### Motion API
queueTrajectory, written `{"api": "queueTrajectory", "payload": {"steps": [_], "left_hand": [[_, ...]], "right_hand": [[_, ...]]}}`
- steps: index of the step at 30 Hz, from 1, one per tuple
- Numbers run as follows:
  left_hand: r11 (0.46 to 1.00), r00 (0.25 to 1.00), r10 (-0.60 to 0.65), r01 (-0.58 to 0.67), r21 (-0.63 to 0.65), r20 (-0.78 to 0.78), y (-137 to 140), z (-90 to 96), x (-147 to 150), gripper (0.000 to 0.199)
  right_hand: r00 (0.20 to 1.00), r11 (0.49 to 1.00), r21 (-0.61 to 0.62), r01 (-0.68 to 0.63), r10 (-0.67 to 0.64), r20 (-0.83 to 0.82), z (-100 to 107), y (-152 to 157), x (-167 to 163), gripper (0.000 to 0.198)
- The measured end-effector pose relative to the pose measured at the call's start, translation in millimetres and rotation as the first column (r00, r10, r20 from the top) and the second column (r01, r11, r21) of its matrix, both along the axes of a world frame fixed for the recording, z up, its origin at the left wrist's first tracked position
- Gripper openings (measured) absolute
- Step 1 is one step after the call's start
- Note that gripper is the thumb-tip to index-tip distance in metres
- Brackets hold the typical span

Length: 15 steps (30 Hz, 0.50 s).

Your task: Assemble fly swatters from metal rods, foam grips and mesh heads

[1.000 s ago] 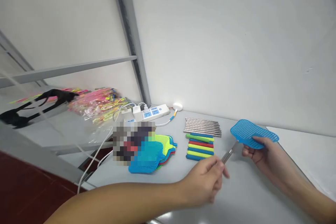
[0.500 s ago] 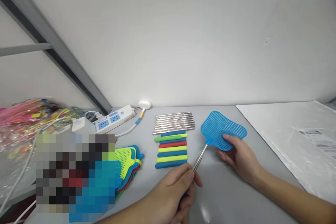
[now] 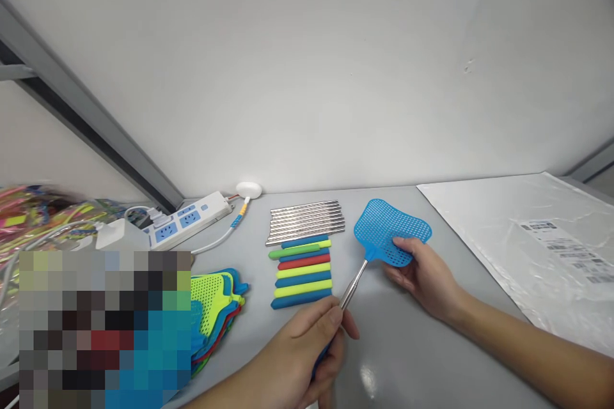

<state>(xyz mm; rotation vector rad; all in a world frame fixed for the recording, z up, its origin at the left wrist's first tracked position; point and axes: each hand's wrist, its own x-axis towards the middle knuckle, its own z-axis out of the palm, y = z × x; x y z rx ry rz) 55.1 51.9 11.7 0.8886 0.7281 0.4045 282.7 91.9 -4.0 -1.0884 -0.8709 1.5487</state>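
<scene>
A blue fly swatter [image 3: 384,227] with a perforated head and a silver metal shaft is held between both hands above the grey table. My left hand [image 3: 319,339] is closed round the lower shaft, and a bit of dark blue handle shows under its fingers. My right hand [image 3: 426,271] pinches the right side of the swatter head, thumb on top and fingers beneath. Just beyond the left hand lies a row of coloured handle sleeves [image 3: 304,278], in blue, yellow, green and red. Behind them rest several silver metal rods [image 3: 307,220], side by side.
Loose swatter heads [image 3: 211,297] are stacked at the left, partly behind a pixelated patch. Farther back sit a white power strip [image 3: 187,220] with cables and plastic-wrapped colourful goods [image 3: 43,211]. A white plastic mailing bag [image 3: 508,230] covers the right side. A wall [image 3: 336,77] closes off the back.
The whole view has shifted, so the table things appear slightly farther left. Both hands keep their hold on the fly swatter, with little other movement.
</scene>
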Motion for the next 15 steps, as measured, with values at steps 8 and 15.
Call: {"api": "queueTrajectory", "payload": {"steps": [8, 15], "left_hand": [[0.999, 0.999, -0.033, 0.033, -0.032, -0.005, 0.3, 1.1, -2.9, 0.034], [0.998, 0.999, -0.026, 0.029, -0.051, 0.048, 0.4, -1.2, -0.6, 0.032]], "right_hand": [[1.0, 1.0, -0.004, -0.003, 0.003, 0.014, -7.3, 2.2, 3.4, 0.033], [0.972, 0.989, 0.024, -0.148, 0.141, 0.188, 0.4, 1.0, 2.1, 0.043]]}}
